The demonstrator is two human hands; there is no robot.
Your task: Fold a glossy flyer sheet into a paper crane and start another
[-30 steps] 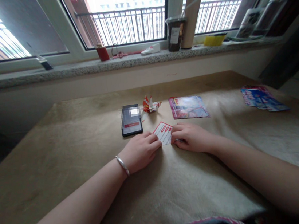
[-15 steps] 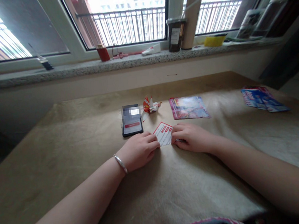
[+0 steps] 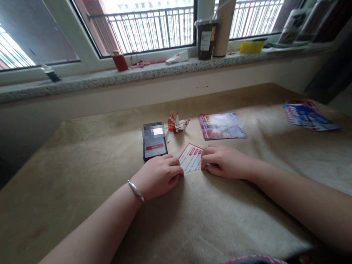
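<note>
A tan worktop (image 3: pixel 71 172) fills the view below a window sill. A colourful leaflet (image 3: pixel 220 126) lies beyond the right hand (image 3: pixel 223 162), and more leaflets (image 3: pixel 308 116) lie well off to that hand's right. A phone (image 3: pixel 154 145) lies just beyond the left hand (image 3: pixel 158 181). Both hands are curled, fingertips pinching the side edges of a small red-and-white printed paper (image 3: pixel 191 158) that lies flat between them. A folded paper figure (image 3: pixel 177 125) sits farther out, beside the phone. A silver bangle (image 3: pixel 136 191) circles the left wrist. Folding here likely goes best by lining up the edges first, then pressing evenly along the crease.

Phone (image 3: pixel 154 147) screen blurred; paper (image 3: pixel 191 158) edges seemingly under left hand (image 3: pixel 157 175), right hand (image 3: pixel 223 161).
</note>
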